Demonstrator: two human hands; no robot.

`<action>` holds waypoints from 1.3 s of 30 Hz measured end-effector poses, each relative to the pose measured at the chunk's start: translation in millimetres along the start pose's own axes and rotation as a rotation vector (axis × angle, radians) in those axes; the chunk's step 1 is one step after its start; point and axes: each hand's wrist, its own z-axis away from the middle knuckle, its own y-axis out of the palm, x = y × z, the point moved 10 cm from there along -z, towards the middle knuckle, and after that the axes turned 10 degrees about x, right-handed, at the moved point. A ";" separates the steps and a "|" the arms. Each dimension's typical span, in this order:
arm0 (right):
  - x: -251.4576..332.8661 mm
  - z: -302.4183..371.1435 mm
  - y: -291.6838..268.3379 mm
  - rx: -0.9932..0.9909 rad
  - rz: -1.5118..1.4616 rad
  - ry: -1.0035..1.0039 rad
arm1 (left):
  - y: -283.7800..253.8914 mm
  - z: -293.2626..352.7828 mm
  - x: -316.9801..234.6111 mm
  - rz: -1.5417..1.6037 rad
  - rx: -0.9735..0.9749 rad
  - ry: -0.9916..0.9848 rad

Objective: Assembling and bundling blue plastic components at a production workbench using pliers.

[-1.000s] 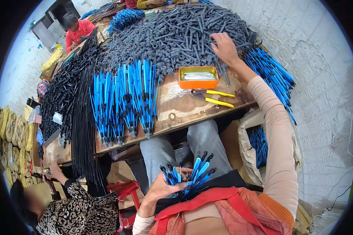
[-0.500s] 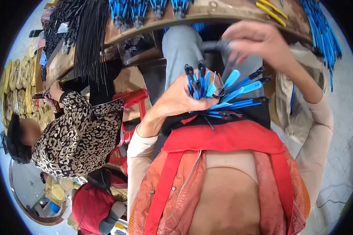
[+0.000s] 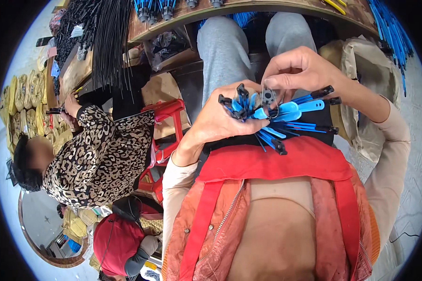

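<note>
A bunch of blue rods with black jointed ends point(image 3: 302, 107), which look like umbrella ribs, fans out over my lap. My left hand point(image 3: 229, 112) is wrapped round the gathered part of the bunch, its thumb across the front. Several broad, flat blue pieces lie among the thin rods. Between the fingers of my right hand point(image 3: 300, 70) is a small grey part with dark holes point(image 3: 267, 97), pinched close against the rods by my left fingertips. My right fingers cover part of it, and where it meets the rods is hidden.
More blue bundles with grey ends point(image 3: 166, 11) lie on the wooden table point(image 3: 239, 10), with yellow-handled pliers point(image 3: 335, 6) nearby. Blue rods point(image 3: 391, 42) hang at the right above an open sack point(image 3: 361, 103). A co-worker in a patterned top point(image 3: 98, 161) sits left, beside a red stool point(image 3: 169, 114).
My right hand has come down and toward the bunch with the grey part, which was blurred and held apart before. The bunch has turned slightly in my left hand.
</note>
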 end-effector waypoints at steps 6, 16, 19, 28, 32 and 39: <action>1.1 4.3 3.8 0.033 0.064 0.020 | 2.4 -6.8 -2.9 -0.032 0.066 0.034; -1.6 8.4 -4.2 -0.002 0.089 -0.005 | 3.6 -8.4 1.2 0.004 0.004 -0.004; -2.6 6.5 -5.3 -0.001 0.100 -0.017 | 3.9 -8.0 6.5 0.010 -0.009 -0.032; 1.6 0.5 -6.0 0.012 0.013 -0.108 | 2.2 -9.6 19.9 0.136 -0.036 -0.129; -8.6 -4.8 -3.7 0.014 -0.029 -0.004 | -0.1 -5.5 25.6 0.114 -0.033 -0.203; -3.1 -6.4 -6.3 0.049 -0.027 -0.093 | -3.2 -9.9 7.5 -0.013 -0.004 -0.061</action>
